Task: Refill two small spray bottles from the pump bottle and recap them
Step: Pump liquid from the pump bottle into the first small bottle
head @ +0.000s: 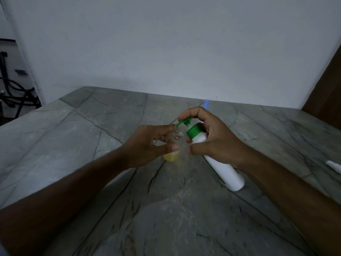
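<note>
My right hand [214,137] grips a white pump bottle [221,167] with a green collar and green pump head, tilted toward the left, with a finger lying over the pump head. The green nozzle [180,122] points into the open mouth of a small clear bottle [175,143], which my left hand [151,145] holds between thumb and fingers. Yellow liquid fills the bottom of that small bottle [170,157]. Behind my right hand a second bottle with a light blue cap [206,104] stands partly hidden.
The work happens on a grey stone table [110,126] against a white wall. A white object [334,166] lies at the table's right edge, cut off by the frame. A dark stand with cables [13,93] is beyond the table's left corner.
</note>
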